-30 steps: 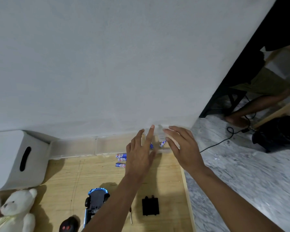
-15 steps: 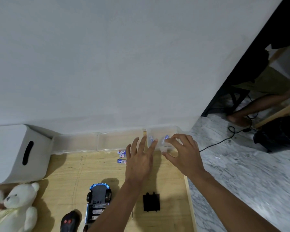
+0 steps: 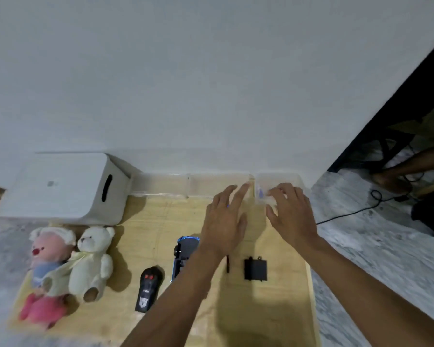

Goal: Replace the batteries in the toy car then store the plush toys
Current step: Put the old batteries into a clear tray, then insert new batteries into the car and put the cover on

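Evidently, the left hand [image 3: 223, 221] was laid flat with straight, spread fingers, its forefinger tip reaching the left wall of the small clear plastic container [image 3: 278, 180]. The right hand [image 3: 289, 214] was curled over that container's near rim, thumb underneath, so that it was gripped. The hands were apart, with the container's near corner between them.

Blue-labelled batteries [image 3: 260, 194] could be made out inside it, just ahead of the right fingertips. The toy car [image 3: 184, 249] was seen overturned just behind the left wrist, partly hidden by the forearm. A screwdriver [image 3: 227, 263] and the black battery cover [image 3: 255, 269] lay between the two forearms. The white teddy bear [image 3: 91, 261] and the pink plush doll [image 3: 48, 256] lay well off to the left of the left arm, near the white storage bin [image 3: 60, 186].

The container looked thin and light. If it were pulled by one rim alone, it could be tipped and the batteries spilled. These could then be lost over the board [image 3: 261, 316] edge beside the right arm. The loose cover could also be swept aside by a forearm being drawn back.
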